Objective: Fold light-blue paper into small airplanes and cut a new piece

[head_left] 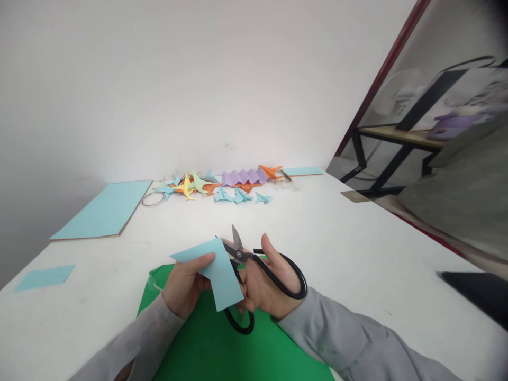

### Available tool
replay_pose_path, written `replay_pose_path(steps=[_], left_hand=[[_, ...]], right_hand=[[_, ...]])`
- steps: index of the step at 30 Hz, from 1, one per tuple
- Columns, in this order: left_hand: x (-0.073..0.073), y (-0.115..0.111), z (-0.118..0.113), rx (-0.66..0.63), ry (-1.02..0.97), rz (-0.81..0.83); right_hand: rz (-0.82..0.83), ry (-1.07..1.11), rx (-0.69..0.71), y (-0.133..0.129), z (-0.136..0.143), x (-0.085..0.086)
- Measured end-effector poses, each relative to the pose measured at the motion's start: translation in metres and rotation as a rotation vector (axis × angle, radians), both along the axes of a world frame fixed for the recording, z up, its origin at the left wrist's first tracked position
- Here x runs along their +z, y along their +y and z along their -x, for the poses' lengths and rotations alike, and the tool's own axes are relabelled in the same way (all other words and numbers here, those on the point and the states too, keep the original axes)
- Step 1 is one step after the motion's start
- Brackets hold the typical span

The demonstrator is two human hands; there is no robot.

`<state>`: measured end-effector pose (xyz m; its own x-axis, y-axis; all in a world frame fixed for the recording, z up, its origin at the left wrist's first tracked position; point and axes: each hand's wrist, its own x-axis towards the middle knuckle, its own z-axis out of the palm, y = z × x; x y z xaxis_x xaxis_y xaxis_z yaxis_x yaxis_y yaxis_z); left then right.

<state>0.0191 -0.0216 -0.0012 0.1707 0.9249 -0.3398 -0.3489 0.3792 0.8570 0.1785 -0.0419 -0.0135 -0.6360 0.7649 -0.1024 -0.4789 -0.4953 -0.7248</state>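
My left hand [189, 284] pinches a light blue sheet of paper [223, 275], thumb on top and fingers underneath. The paper has an angled outline, with one part hanging down toward me. In my right hand [266, 283] is a pair of scissors [239, 254] with black looped handles. Its blades stand apart, pointing up and left, right beside the paper's upper right edge. Whether a blade touches the paper I cannot tell. One handle loop passes around my right thumb's base; the other hangs below the paper. Both hands are above green material [238, 349] at the table's near edge.
On the white table [337, 254], a blue paper stack [105, 209] and a small blue piece [45, 278] lie left. Folded paper figures [190, 185], a pleated purple paper [243, 177] and a wire ring [153, 199] lie along the wall. A dark object [476, 296] is at right.
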Motion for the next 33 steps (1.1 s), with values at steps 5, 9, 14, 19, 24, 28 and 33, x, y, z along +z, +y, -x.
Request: replay_pose_path(steps=[5, 9, 14, 19, 24, 28, 33], left_hand=[[0.0, 0.0, 0.001, 0.007, 0.006, -0.004], [-0.001, 0.001, 0.001, 0.072, 0.012, 0.005], [-0.004, 0.002, 0.001, 0.076, 0.051, -0.01], [-0.006, 0.003, 0.003, 0.061, 0.043, -0.024], [-0.006, 0.003, 0.003, 0.045, 0.026, -0.023], [-0.005, 0.002, 0.003, 0.027, 0.025, -0.043], [-0.004, 0.001, 0.004, 0.003, 0.015, -0.037]], right_hand=[[-0.009, 0.087, -0.058, 0.003, -0.002, -0.001], [0.084, 0.176, -0.258, 0.015, -0.015, 0.0], [0.108, 0.099, -0.384, 0.022, -0.018, 0.0], [-0.096, -0.264, -0.772, 0.022, -0.015, -0.004], [-0.414, -0.859, -1.077, 0.026, -0.033, -0.014], [-0.604, -1.428, -1.135, 0.037, -0.053, -0.028], [-0.526, -1.963, -0.978, 0.042, -0.065, -0.026]])
